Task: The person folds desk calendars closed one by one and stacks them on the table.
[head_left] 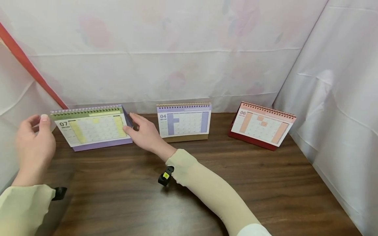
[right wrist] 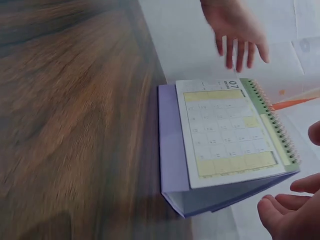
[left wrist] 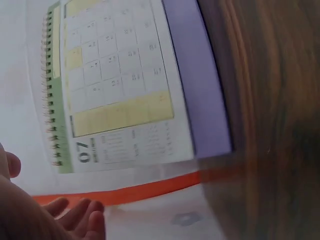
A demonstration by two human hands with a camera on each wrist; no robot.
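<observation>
A desk calendar [head_left: 95, 127] with a green header, marked 07, stands on a purple base at the left of the table. My left hand [head_left: 36, 142] is raised just off its left end, fingers loosely bent, with nothing in them. At its other end, my right hand [head_left: 144, 132] has thumb and fingers spread beside the edge. In the right wrist view, a gap shows between the right-hand fingers [right wrist: 287, 207] and the calendar's side, and the left hand [right wrist: 235, 30] hangs beyond the far end. The left wrist view shows the left fingers [left wrist: 75, 217] apart from the page.
A purple calendar [head_left: 184, 121] marked 04 stands in the middle on a brown base. Farther right, a pink calendar [head_left: 262, 124] marked 06 sits angled on a red base. White curtains [head_left: 177, 65] enclose the back and sides of the dark wooden table [head_left: 133, 196].
</observation>
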